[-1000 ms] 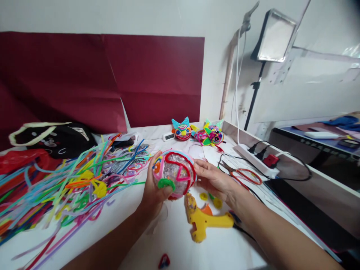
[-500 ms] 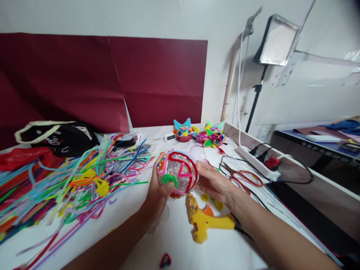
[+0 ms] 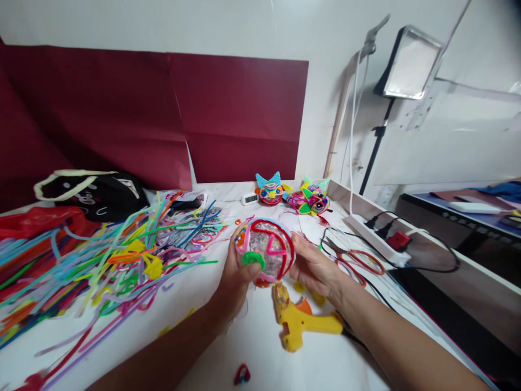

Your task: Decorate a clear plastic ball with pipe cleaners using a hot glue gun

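A round, see-through ball (image 3: 260,241) trimmed with red, pink and light blue pipe cleaner is held up over the table between both hands. My left hand (image 3: 238,274) grips its left side, the thumb pressing on a green coiled disc (image 3: 254,260) at the lower left. My right hand (image 3: 313,266) has its fingers closed on the ball's right edge; the fingertips behind it are hidden. Just below lies a yellow glue gun (image 3: 297,323). A small red and blue piece (image 3: 242,374) rests near the front edge.
Many loose pipe cleaners (image 3: 122,255) cover the left, by a black bag (image 3: 97,195). Two decorated figures (image 3: 271,191) (image 3: 311,200) stand at the back. Orange-handled scissors (image 3: 362,260), a power strip (image 3: 378,241) and cables lie right.
The whole view has shifted slightly, so things appear a little further right. Both hands still hold the ball, with almost the same grip.
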`<state>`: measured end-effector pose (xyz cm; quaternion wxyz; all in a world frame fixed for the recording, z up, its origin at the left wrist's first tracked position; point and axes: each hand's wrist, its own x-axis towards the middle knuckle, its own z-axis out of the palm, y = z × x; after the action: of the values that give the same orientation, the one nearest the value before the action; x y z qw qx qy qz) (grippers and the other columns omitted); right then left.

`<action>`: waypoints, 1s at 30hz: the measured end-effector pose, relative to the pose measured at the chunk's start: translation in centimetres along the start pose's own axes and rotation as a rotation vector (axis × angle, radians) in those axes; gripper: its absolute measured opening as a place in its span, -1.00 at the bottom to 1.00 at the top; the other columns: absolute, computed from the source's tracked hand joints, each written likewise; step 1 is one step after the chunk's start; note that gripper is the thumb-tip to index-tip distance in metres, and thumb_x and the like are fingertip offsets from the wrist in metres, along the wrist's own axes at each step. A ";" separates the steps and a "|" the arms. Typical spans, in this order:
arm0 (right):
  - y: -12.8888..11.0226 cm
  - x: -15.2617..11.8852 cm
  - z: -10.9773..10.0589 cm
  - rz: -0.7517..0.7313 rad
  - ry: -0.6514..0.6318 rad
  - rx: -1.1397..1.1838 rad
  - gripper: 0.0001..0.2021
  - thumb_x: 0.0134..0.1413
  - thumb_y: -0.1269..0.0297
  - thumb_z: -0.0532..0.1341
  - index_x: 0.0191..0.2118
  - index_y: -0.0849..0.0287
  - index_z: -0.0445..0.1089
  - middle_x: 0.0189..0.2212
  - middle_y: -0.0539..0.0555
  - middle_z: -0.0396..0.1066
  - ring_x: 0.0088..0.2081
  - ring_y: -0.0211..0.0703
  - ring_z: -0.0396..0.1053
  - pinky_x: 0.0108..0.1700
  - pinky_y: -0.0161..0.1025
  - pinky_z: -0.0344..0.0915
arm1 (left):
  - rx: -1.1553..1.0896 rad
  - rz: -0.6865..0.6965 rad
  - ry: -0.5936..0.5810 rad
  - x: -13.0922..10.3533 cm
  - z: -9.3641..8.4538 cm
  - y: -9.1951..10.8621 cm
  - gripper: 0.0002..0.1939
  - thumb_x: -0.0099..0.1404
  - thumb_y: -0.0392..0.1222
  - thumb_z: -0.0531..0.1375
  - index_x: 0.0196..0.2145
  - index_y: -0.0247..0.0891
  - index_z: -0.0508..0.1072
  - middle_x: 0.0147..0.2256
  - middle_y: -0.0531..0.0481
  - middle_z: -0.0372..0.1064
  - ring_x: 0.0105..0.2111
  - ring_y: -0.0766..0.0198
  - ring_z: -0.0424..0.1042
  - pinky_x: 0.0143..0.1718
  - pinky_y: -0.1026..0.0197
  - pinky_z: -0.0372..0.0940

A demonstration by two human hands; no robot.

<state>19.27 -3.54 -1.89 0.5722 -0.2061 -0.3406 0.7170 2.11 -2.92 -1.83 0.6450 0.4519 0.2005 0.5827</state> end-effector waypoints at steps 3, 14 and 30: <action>0.0 0.0 0.1 -0.007 0.002 0.004 -0.69 -0.06 0.16 0.46 -0.26 0.11 0.37 -0.44 -0.12 0.44 -0.44 -0.30 0.42 -0.20 -0.19 0.48 | 0.003 -0.008 -0.002 0.0 0.1 0.1 -0.07 -0.09 -0.12 0.44 0.22 -0.06 0.19 -0.03 -0.04 0.47 -0.04 0.07 0.47 -0.08 0.10 0.44; -0.2 -0.2 0.5 -0.024 0.055 -0.069 -0.65 -0.12 0.10 0.47 -0.24 0.07 0.41 -0.46 -0.10 0.42 -0.44 -0.23 0.38 -0.18 -0.13 0.44 | 0.003 -0.018 -0.015 -0.2 0.5 0.5 -0.19 -0.10 -0.12 0.45 0.10 -0.09 0.24 -0.18 0.03 0.49 -0.09 0.07 0.51 -0.03 0.02 0.41; -1.7 -0.4 0.4 0.011 0.107 -0.161 -0.65 -0.22 0.10 0.51 -0.33 0.07 0.42 -0.49 -0.11 0.39 -0.48 -0.28 0.33 -0.40 -0.30 0.36 | 0.067 -0.026 -0.084 0.5 -0.4 0.1 0.06 -0.14 -0.15 0.49 0.28 -0.01 0.13 0.17 -0.12 0.31 0.03 0.01 0.42 0.06 0.01 0.37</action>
<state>20.30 -3.80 -0.41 0.5672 -0.2912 -0.3648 0.6785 1.92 -2.31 -1.82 0.6450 0.4946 0.1983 0.5477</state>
